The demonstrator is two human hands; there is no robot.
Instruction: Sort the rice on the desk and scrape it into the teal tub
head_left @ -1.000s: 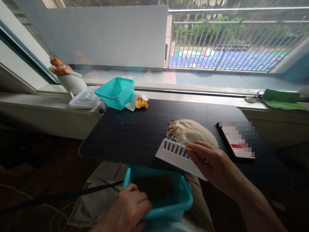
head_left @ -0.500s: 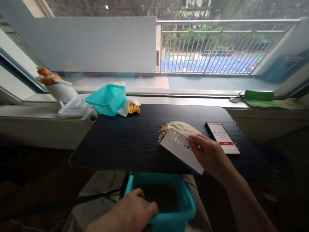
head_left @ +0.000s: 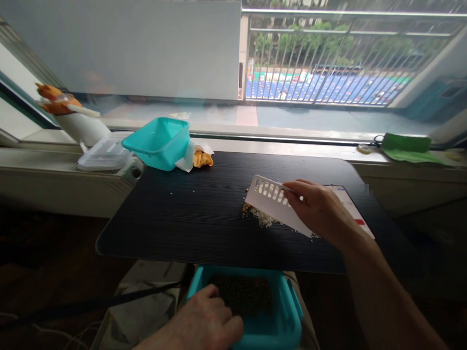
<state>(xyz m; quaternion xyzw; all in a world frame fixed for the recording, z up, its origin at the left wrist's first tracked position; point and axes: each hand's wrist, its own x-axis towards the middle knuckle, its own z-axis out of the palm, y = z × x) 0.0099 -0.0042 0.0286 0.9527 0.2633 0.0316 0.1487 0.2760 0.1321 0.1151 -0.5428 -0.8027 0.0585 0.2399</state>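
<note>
My right hand (head_left: pixel 323 211) grips a thin white slotted scraper (head_left: pixel 270 206) by its upper edge, tilted over the table. White rice grains (head_left: pixel 265 218) show along the scraper's near edge, with a few yellow kernels (head_left: pixel 246 208) at its left end; most of the pile is hidden behind it. Low at the table's front edge, my left hand (head_left: pixel 209 318) is closed on the near left rim of a teal plastic tub (head_left: pixel 288 330). Small dark grains (head_left: pixel 244 294) cover the tub's bottom. The fingertips of my left hand are partly hidden.
A phone (head_left: pixel 350 204) lies right of my right hand, partly covered by it. At the back left of the black table (head_left: pixel 175 218) stand another teal tub (head_left: pixel 156 146) and a crumpled orange-and-white wrapper (head_left: pixel 202 158). Scissors and a green cloth (head_left: pixel 406 147) rest on the sill.
My right hand has moved the scraper away from me, over the rice pile, and rice now shows on its near side. My left hand stays at the tub. The view has shifted slightly.
</note>
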